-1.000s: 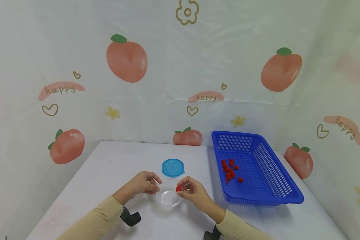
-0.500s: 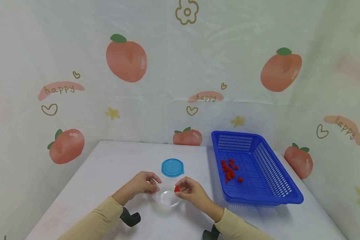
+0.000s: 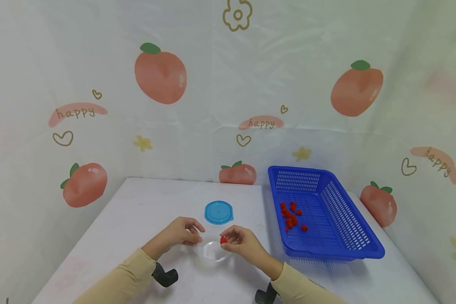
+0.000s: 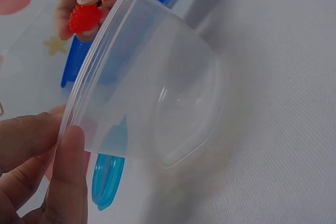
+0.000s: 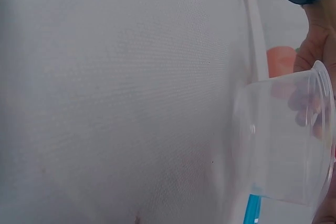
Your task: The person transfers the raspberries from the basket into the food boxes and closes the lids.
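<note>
A clear round plastic container stands on the white table between the two hands. At its left side my left hand pinches the rim between thumb and fingers, plain in the left wrist view. My right hand holds a red raspberry in its fingertips, near the container's right rim. No other berry shows inside the container. Behind it lies a round blue lid, flat on the table.
A blue slotted basket stands to the right, with several red raspberries gathered on its left side. Dark wrist mounts hang below both forearms. A printed cloth backdrop rises behind the table.
My right hand has shifted slightly left with the raspberry, closer over the container. The left hand, lid and basket stay where they were.
</note>
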A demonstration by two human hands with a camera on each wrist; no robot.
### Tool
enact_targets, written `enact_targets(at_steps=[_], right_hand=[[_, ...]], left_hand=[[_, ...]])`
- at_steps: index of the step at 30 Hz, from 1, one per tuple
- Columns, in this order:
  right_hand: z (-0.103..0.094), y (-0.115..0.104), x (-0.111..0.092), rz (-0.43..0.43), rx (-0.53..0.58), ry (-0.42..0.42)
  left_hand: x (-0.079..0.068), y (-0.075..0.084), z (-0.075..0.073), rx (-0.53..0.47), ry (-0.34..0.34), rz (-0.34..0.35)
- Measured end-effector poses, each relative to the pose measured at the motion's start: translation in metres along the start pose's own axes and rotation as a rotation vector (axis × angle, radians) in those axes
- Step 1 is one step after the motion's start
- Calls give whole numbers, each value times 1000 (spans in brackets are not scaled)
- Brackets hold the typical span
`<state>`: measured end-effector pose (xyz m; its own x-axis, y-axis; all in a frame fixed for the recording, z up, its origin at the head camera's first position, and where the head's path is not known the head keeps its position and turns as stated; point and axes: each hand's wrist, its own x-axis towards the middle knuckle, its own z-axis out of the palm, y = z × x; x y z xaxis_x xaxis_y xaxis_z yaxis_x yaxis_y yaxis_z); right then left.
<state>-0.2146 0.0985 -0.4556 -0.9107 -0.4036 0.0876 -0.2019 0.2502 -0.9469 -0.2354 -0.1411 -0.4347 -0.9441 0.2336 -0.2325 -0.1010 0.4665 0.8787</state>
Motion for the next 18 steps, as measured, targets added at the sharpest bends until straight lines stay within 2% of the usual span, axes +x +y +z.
enact_targets(at_steps=[5, 18], right_hand=[[0, 0, -1, -25, -8, -7], [0, -2, -2, -26, -16, -18]], left_hand=[[-1, 1, 0, 13, 4, -1], [-1, 0, 1, 17, 15, 13]])
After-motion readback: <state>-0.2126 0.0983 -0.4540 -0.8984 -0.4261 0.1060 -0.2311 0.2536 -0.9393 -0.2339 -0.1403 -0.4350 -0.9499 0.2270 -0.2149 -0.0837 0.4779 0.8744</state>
